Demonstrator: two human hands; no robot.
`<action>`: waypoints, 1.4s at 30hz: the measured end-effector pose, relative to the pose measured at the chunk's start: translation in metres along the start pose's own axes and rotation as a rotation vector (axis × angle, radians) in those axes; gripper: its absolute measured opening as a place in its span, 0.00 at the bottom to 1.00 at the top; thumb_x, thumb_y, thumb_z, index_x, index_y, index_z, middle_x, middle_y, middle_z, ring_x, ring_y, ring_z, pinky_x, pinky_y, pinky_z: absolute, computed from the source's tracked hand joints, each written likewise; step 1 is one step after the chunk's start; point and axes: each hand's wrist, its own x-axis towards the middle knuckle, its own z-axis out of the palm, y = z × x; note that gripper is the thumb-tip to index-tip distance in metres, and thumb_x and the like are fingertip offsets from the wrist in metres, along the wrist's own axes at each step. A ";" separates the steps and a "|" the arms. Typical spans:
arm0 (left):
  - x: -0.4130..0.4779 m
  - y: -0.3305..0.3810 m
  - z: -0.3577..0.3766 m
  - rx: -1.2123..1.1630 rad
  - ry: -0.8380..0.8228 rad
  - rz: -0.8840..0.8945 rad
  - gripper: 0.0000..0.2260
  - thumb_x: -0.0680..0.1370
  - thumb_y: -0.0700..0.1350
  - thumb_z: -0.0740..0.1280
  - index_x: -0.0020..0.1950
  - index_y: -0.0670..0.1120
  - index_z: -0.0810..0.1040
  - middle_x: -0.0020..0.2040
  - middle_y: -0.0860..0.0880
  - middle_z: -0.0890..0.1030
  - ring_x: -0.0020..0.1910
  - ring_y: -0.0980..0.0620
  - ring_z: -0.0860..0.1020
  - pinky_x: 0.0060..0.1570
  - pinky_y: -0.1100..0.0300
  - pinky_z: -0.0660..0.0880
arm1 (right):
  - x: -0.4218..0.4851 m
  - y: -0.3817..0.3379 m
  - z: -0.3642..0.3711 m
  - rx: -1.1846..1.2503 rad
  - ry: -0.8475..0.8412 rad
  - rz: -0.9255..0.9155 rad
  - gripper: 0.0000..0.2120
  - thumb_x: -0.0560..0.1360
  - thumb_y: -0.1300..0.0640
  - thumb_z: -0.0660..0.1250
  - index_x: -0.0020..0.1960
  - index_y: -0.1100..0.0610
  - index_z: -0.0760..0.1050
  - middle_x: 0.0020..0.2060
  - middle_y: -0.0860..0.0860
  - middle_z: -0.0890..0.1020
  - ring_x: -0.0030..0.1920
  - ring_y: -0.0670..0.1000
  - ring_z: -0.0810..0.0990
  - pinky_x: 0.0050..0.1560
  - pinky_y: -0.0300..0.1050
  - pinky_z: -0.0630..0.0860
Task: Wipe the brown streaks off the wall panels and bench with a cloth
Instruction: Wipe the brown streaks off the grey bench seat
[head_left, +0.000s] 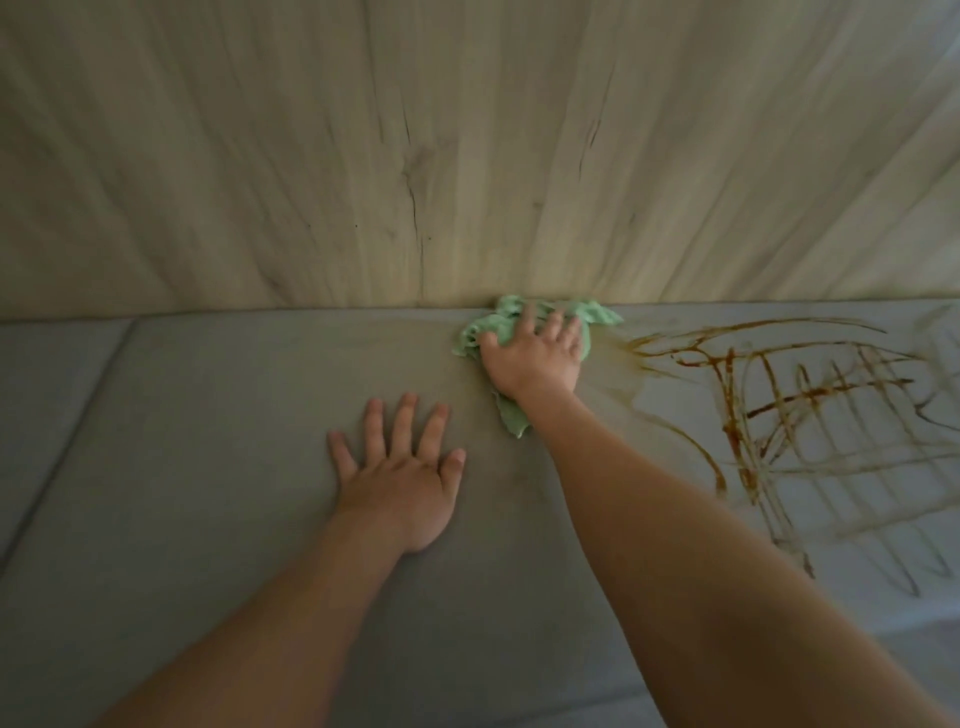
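Left hand (400, 480) lay flat on bench (208, 415), fingers spread. Right hand (537, 358), fingers spread, pressed green cloth (519, 312) at bench's back edge, touching wall panel (467, 156); brown streaks (737, 410) toward the right edge.

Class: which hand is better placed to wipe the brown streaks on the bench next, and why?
The right hand: it presses the green cloth beside the brown streaks. The left hand lies flat on the bench, farther away.
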 end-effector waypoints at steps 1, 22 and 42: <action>-0.001 0.000 0.000 -0.002 -0.004 -0.002 0.27 0.83 0.65 0.39 0.81 0.63 0.34 0.82 0.56 0.30 0.80 0.44 0.28 0.73 0.30 0.32 | -0.004 -0.008 0.002 -0.033 -0.018 -0.141 0.41 0.79 0.30 0.48 0.85 0.49 0.46 0.84 0.58 0.47 0.83 0.62 0.41 0.82 0.59 0.41; -0.001 0.000 -0.016 0.005 -0.153 0.033 0.29 0.83 0.65 0.40 0.82 0.61 0.33 0.81 0.53 0.28 0.80 0.40 0.29 0.73 0.26 0.36 | -0.148 0.105 -0.004 -0.057 0.000 -0.049 0.38 0.79 0.26 0.47 0.84 0.40 0.45 0.84 0.51 0.47 0.83 0.53 0.40 0.82 0.52 0.40; -0.001 0.021 -0.013 0.144 -0.018 -0.122 0.29 0.84 0.65 0.43 0.83 0.60 0.39 0.84 0.53 0.38 0.83 0.42 0.40 0.77 0.32 0.46 | -0.133 0.302 -0.045 -0.070 0.044 -0.048 0.37 0.79 0.26 0.46 0.84 0.40 0.47 0.84 0.50 0.49 0.84 0.53 0.44 0.82 0.54 0.44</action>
